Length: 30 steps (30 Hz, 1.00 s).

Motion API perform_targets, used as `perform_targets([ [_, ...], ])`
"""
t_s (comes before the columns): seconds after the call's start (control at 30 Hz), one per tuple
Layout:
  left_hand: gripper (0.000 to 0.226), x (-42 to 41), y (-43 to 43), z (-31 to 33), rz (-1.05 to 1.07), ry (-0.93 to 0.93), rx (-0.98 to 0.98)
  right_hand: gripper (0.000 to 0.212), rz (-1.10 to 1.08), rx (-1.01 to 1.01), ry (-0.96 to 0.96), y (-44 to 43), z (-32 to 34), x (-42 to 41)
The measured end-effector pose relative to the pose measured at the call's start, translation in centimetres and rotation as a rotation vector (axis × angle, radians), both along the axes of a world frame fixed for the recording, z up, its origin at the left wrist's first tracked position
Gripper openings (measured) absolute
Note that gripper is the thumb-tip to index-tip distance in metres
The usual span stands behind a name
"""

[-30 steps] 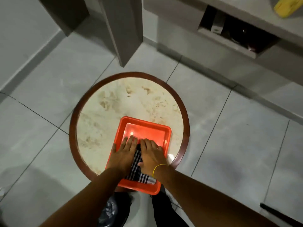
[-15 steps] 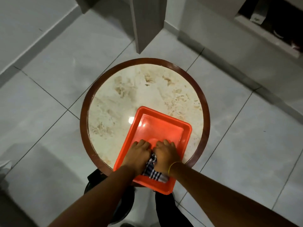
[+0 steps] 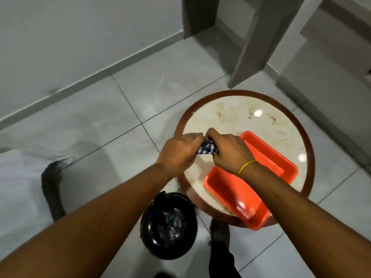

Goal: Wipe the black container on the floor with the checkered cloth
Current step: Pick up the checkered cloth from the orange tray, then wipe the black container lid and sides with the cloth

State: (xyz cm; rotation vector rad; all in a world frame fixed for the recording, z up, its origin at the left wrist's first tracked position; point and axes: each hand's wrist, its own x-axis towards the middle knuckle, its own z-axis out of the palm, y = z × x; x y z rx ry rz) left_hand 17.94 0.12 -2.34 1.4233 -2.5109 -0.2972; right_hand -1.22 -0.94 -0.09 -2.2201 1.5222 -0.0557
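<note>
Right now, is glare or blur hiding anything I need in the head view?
Head view: two ceiling-light glare spots sit on the round table, off the work. Motion blur smears the orange tray, most at its near corner. The black container is dim with small highlights; its contents are unclear. The checkered cloth shows only as a bunched scrap between the hands.

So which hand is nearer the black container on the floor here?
Left. The left hand is raised almost directly beyond the round black container, clutching the bunched checkered cloth. The right hand grips the cloth too, further right, over the red tray.
</note>
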Motion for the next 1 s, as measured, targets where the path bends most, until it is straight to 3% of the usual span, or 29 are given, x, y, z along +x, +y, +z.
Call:
perform_targets([
  [0.17,0.036,11.6,4.4,-3.9,0.165,-0.014,0.006,0.043,0.135,-0.017,-0.088,1.9,-4.6,11.8],
  [0.33,0.048,18.5,11.6,-15.0,0.350,-0.012,0.049,0.045,0.264,-0.058,-0.011,7.0,-15.9,20.1],
  [0.53,0.058,15.7,22.8,-29.6,0.389,0.116,0.203,0.047,0.435,-0.012,0.070,16.4,-30.1,17.1],
  [0.67,0.063,12.3,31.1,-36.5,0.293,0.142,0.328,0.073,0.535,0.168,0.191,23.2,-36.2,12.4],
  [0.77,0.075,12.2,34.0,-37.5,0.350,0.170,0.435,0.089,0.488,0.170,0.200,26.1,-37.3,11.0],
  [0.83,0.075,13.2,34.4,-37.1,0.489,0.235,0.416,0.087,0.430,0.107,0.137,26.8,-37.3,11.5],
  [0.93,0.062,14.6,33.2,-36.9,0.921,0.358,0.386,0.083,0.259,0.032,0.103,26.5,-37.5,14.0],
  [1.0,0.050,15.4,32.0,-37.9,1.205,0.506,0.531,0.082,0.150,0.020,0.146,26.2,-38.4,16.4],
])
